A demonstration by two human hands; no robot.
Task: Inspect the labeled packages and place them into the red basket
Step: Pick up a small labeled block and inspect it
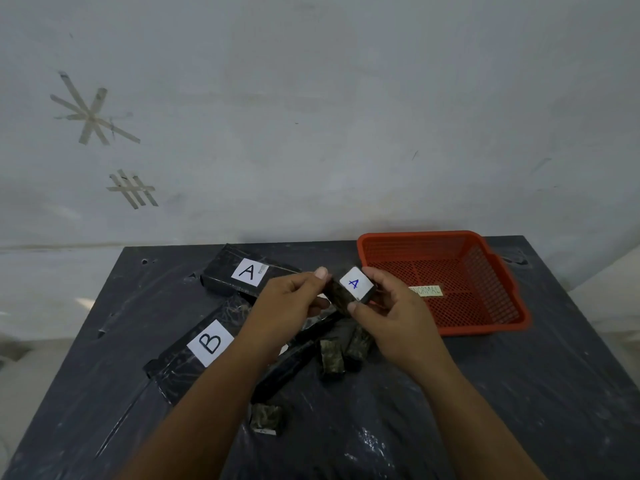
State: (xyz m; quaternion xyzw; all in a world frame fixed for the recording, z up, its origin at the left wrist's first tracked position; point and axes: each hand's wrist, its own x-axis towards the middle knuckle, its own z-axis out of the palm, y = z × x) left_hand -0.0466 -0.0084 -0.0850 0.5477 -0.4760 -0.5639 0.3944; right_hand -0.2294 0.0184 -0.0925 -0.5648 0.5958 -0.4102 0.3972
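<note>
Small dark package labelled A, pinched between left hand and right hand, lies just left of red mesh basket; right is nearer.

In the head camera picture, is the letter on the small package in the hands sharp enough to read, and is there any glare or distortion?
Head view: the blue "A" on the held package is readable though slightly soft; the table shows pale glare streaks; the wide lens bends the edges; the basket's label is blurry.
</note>
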